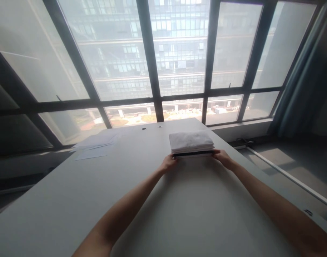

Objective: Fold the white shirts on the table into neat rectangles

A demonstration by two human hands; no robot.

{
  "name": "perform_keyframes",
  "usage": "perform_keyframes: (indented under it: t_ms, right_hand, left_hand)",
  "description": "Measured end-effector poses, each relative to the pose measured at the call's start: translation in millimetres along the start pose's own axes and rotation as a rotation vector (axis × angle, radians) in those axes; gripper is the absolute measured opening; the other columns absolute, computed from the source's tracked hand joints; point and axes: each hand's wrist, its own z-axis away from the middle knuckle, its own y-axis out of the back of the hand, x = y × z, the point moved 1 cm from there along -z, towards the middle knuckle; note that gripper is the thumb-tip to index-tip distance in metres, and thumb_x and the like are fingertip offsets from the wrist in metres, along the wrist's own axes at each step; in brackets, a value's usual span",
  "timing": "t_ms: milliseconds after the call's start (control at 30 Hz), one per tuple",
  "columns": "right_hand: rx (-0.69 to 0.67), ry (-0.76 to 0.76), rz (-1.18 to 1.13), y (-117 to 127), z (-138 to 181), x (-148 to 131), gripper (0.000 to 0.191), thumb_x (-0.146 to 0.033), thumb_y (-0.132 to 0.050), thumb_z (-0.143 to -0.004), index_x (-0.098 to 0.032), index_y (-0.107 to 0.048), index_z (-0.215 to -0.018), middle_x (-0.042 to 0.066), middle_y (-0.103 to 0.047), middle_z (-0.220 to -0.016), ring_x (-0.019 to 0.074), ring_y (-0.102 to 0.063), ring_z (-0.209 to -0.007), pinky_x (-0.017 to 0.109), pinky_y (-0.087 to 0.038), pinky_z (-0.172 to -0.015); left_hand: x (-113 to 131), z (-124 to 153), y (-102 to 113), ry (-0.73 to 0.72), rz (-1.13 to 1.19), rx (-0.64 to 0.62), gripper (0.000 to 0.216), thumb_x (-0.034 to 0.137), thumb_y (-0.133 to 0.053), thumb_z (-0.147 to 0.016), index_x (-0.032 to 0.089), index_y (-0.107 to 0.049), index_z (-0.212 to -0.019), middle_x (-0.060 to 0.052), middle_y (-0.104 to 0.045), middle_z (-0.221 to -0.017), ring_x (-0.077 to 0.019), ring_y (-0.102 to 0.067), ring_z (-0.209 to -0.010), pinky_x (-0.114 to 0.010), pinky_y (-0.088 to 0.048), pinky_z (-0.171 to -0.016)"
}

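Observation:
A neat stack of folded cloth [191, 141], mostly white with one black layer low down, lies toward the far right part of the white table [152, 200]. Both arms reach forward to it. At its near left corner, my left hand [169, 163] is closed on the edge, fingers at the black layer. My right hand [222, 158] grips the near right corner in the same way. Some fingertips are hidden under or behind the cloth. Whether the stack is lifted or resting on the tabletop, I cannot tell.
Loose sheets of paper [95, 146] lie at the table's far left edge. Two small round fittings, one a dark cable hole [144, 128], sit near the far edge. Large windows [179, 50] rise behind, and a blue curtain [297, 78] hangs at the right.

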Motion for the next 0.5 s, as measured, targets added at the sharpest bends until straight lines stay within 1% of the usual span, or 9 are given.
perform_keyframes:
  t_ms: [100,167,200,300,367,400,433,500]
  right_hand:
    - [-0.225,0.016,-0.041,-33,20,-5,0.032,-0.02,-0.061,-0.055,-0.018,-0.079,-0.08,0.005,-0.074,-0.079,0.026,-0.063,-0.081,0.036,-0.05,-0.074]
    - [-0.345,0.045,-0.054,-58,32,-10,0.036,-0.021,-0.058,-0.056,-0.018,-0.08,-0.084,0.004,-0.075,-0.08,0.0242,-0.063,-0.08,0.034,-0.048,-0.075]
    - [-0.397,0.059,-0.049,-73,37,-12,0.036,-0.021,-0.056,-0.057,-0.017,-0.079,-0.084,0.004,-0.074,-0.08,0.0231,-0.062,-0.079,0.033,-0.047,-0.074]
    - [-0.523,0.109,-0.019,-120,51,-18,0.032,-0.021,-0.053,-0.058,-0.016,-0.077,-0.079,0.002,-0.072,-0.074,0.0203,-0.061,-0.074,0.03,-0.045,-0.071]
    - [-0.563,0.147,-0.011,-152,57,-21,0.03,-0.022,-0.053,-0.061,-0.016,-0.077,-0.078,0.001,-0.073,-0.074,0.0201,-0.062,-0.074,0.029,-0.045,-0.072]
    - [-0.556,0.165,-0.005,-168,59,-21,0.03,-0.023,-0.053,-0.063,-0.016,-0.078,-0.079,0.001,-0.073,-0.075,0.0206,-0.063,-0.075,0.029,-0.046,-0.073]
    - [-0.527,0.182,0.009,-182,61,-22,0.031,-0.025,-0.052,-0.066,-0.017,-0.079,-0.079,0.001,-0.074,-0.076,0.0214,-0.064,-0.077,0.029,-0.046,-0.073]
    - [-0.409,0.201,0.076,-207,65,-21,0.032,-0.027,-0.052,-0.071,-0.017,-0.081,-0.081,0.003,-0.076,-0.077,0.0232,-0.067,-0.078,0.029,-0.047,-0.072]
  left_hand:
    - [-27,40,35,-0.038,0.001,-0.011,0.044,0.032,-0.06,-0.085,0.016,-0.072,-0.125,-0.009,-0.075,-0.119,-0.0296,-0.067,-0.112,-0.036,-0.051,-0.099]
    - [-48,68,61,-0.053,-0.016,-0.011,0.046,0.034,-0.062,-0.084,0.018,-0.072,-0.126,-0.008,-0.074,-0.123,-0.0296,-0.066,-0.114,-0.036,-0.051,-0.1]
    - [-59,82,74,-0.034,-0.038,0.009,0.046,0.035,-0.063,-0.083,0.019,-0.072,-0.125,-0.008,-0.074,-0.123,-0.0302,-0.066,-0.115,-0.036,-0.051,-0.1]
    - [-90,121,113,0.091,-0.107,0.121,0.044,0.041,-0.066,-0.081,0.018,-0.074,-0.118,-0.009,-0.076,-0.116,-0.0337,-0.068,-0.112,-0.039,-0.053,-0.095]
    - [-105,142,134,0.14,-0.1,0.187,0.042,0.044,-0.066,-0.082,0.017,-0.075,-0.113,-0.009,-0.077,-0.111,-0.0339,-0.069,-0.108,-0.038,-0.055,-0.09]
    - [-111,151,141,0.142,-0.079,0.211,0.041,0.044,-0.066,-0.082,0.017,-0.074,-0.111,-0.01,-0.078,-0.109,-0.033,-0.07,-0.106,-0.036,-0.056,-0.087]
    - [-115,158,147,0.137,-0.055,0.237,0.039,0.043,-0.065,-0.083,0.016,-0.074,-0.11,-0.01,-0.078,-0.107,-0.0318,-0.071,-0.105,-0.035,-0.056,-0.085]
    - [-120,167,154,0.156,-0.043,0.306,0.031,0.037,-0.063,-0.085,0.015,-0.073,-0.105,-0.01,-0.078,-0.105,-0.0292,-0.071,-0.101,-0.032,-0.056,-0.082]
